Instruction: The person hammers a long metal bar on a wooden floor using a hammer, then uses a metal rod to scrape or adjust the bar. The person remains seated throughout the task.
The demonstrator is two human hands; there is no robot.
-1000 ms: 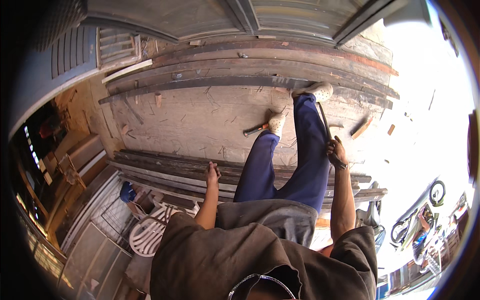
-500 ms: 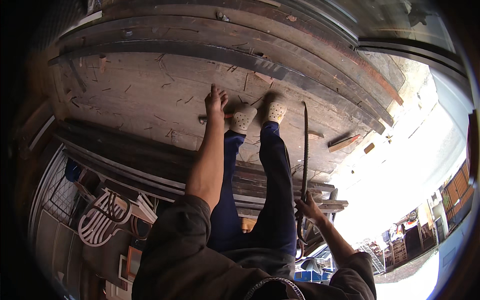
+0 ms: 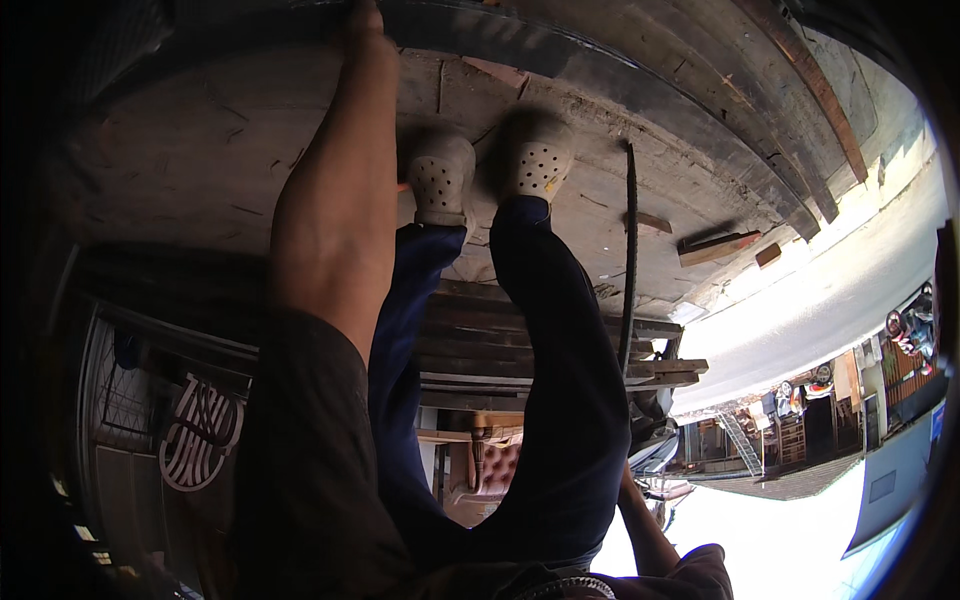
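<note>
My left arm stretches far forward, and my left hand (image 3: pixel 368 20) is partly cut off at the top edge, over a long dark plank (image 3: pixel 480 32). Its fingers do not show well enough to tell whether they hold anything. A long, thin, dark ribbed rod (image 3: pixel 631 240) rises beside my right leg, its tip over the floor near my right clog (image 3: pixel 541 165). The rod's lower end passes behind my right thigh. That thigh hides my right hand; only the forearm (image 3: pixel 645 525) shows. The rod keeps the upright position it had in my grip earlier.
Wood offcuts (image 3: pixel 718 246) and loose bits lie on the concrete floor (image 3: pixel 200 150) to the right of the rod. Long boards (image 3: pixel 480 365) are stacked under my legs. A tufted brown seat (image 3: pixel 497 470) and a pale patterned chair back (image 3: pixel 200 432) stand behind. Bright pavement (image 3: pixel 850 285) lies at the right.
My view has tipped toward my body, and my left arm reaches farther forward. My right hand has slipped out of sight behind my thigh. The rod has stayed upright.
</note>
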